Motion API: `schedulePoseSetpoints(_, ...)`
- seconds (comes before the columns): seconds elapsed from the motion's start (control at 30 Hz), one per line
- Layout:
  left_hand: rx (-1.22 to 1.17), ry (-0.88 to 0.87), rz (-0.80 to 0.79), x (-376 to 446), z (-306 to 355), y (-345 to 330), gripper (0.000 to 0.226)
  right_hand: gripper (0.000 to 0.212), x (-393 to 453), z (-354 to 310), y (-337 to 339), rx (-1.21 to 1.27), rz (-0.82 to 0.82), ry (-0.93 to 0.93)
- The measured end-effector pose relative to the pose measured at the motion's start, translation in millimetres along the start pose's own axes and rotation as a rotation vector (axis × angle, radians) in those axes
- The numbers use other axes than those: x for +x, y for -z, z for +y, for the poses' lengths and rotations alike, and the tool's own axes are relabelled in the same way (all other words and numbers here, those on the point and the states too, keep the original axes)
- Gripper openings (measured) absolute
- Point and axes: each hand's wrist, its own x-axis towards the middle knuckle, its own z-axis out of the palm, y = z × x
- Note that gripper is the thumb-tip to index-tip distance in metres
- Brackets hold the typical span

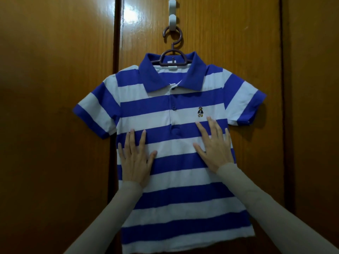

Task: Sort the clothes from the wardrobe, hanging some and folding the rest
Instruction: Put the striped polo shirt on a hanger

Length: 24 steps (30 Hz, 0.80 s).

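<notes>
Against the wooden wardrobe door (229,52) we have one garment already up: a striped polo shirt (183,180) hangs on a dark plastic hanger (172,52), whose crook is caught over a white hook (173,21) fixed to the door. So the hanging of this piece looks done, and we judge we are only smoothing it. No other clothes show in our view, so we cannot tell how many remain to hang or fold.

Our left hand (135,160) lies flat on the shirt's front with fingers straight and spread, gripping nothing. Our right hand (214,147) presses the same way, just below the small embroidered figure (200,111) on the chest.

We see broad blue and white bands, a solid blue collar turned down, a buttoned placket, and short sleeves spread to either side. It hangs fairly straight, front out, with the hem a little uneven at the bottom.
</notes>
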Motion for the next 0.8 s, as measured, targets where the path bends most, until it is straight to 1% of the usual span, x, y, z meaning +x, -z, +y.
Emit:
schedulePoseSetpoints(0.1,-0.075,0.149,-0.052,-15,-1,14,0.063,0.06,-21,5,11,0.056,-0.044,-0.069)
schedulePoseSetpoints(0.23,-0.172,0.359,-0.057,-36,-5,34,0.065,0.067,-50,2,18,0.11,-0.098,-0.225)
schedulePoseSetpoints(0.37,-0.41,0.565,-0.048,-54,-13,50,0.06,0.075,-67,1,22,0.379,-0.087,-0.424)
schedulePoseSetpoints(0.43,-0.518,0.619,-0.087,-60,-19,57,0.052,0.078,-71,2,23,0.513,-0.105,-0.498)
schedulePoseSetpoints(0.5,-0.488,0.59,-0.141,-67,-25,61,0.033,0.08,-75,2,25,0.596,-0.15,-0.559)
schedulePoseSetpoints(0.53,-0.448,0.565,-0.159,-71,-27,62,0.025,0.079,-77,2,26,0.592,-0.176,-0.567)
schedulePoseSetpoints(0.57,-0.415,0.554,-0.166,-75,-29,63,0.022,0.073,-79,3,27,0.567,-0.212,-0.56)
schedulePoseSetpoints(0.63,-0.424,0.603,-0.203,-82,-33,64,0.022,0.05,-85,4,26,0.522,-0.308,-0.536)
schedulePoseSetpoints(0.67,-0.463,0.638,-0.237,-86,-36,64,0.02,0.037,-89,5,26,0.529,-0.362,-0.529)
schedulePoseSetpoints(0.7,-0.509,0.676,-0.275,-91,-40,63,0.017,0.028,-93,6,25,0.553,-0.411,-0.529)
schedulePoseSetpoints(0.73,-0.533,0.705,-0.313,-96,-43,63,0.016,0.026,-98,6,23,0.583,-0.45,-0.534)
schedulePoseSetpoints(0.8,-0.519,0.738,-0.372,-108,-49,64,0.026,0.028,-109,6,18,0.639,-0.506,-0.553)
